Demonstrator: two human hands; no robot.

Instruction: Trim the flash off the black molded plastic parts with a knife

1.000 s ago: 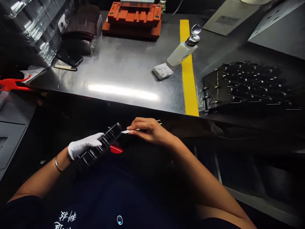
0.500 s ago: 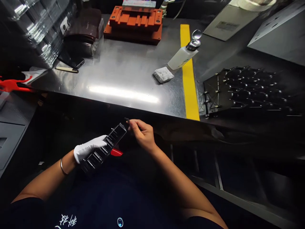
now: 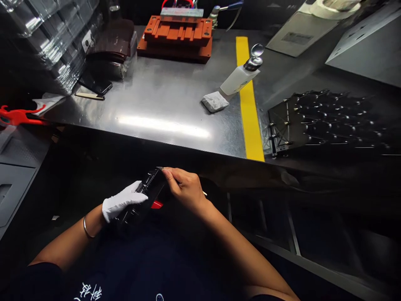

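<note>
My left hand [image 3: 123, 201], in a white glove, is closed around a long black plastic part [image 3: 153, 188] with ribs and small posts along it. The part is held tilted in front of my body, below the bench edge. My bare right hand [image 3: 184, 184] pinches a thin knife; its small pointed blade [image 3: 159, 168] is at the upper end of the part. Whether the blade touches it I cannot tell. A pale end of a handle [image 3: 205, 193] shows behind my right hand. Behind the part is a small red piece [image 3: 157, 204].
On the metal bench [image 3: 169, 100] are an orange fixture [image 3: 178, 35], a white pump bottle [image 3: 239, 79], a folded white wipe [image 3: 215, 101] and a pen-like stick [image 3: 90, 96]. Clear trays [image 3: 46, 46] are stacked left. A rack of dark parts [image 3: 338, 119] stands right, beyond yellow tape [image 3: 250, 121].
My right hand has come lower and closer to the black part with the knife. My left hand has turned the part, so its ribbed side now faces more to the left.
</note>
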